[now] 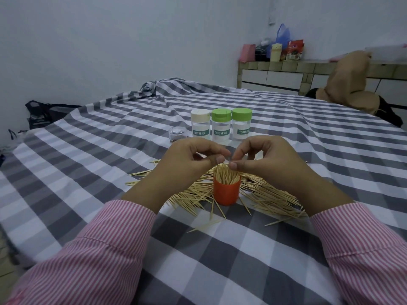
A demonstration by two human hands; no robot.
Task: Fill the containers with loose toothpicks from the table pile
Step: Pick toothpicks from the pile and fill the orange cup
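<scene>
An open orange container (226, 191) stands upright in the middle of the toothpick pile (271, 194), packed with upright toothpicks (226, 175). My left hand (189, 160) and my right hand (264, 159) meet just above its mouth. Thumb and forefinger of each hand pinch toothpick tips there. Behind them stand three closed jars labelled TOOTHPICK: one with a cream lid (200, 125) and two with green lids (221, 125) (241, 124).
The grey and white checked cloth (220, 249) covers the table. A small clear lid or jar (175, 134) sits left of the jars. A brown bag (350, 82) lies at the far right edge, and a tiled counter (275, 69) with bags stands behind.
</scene>
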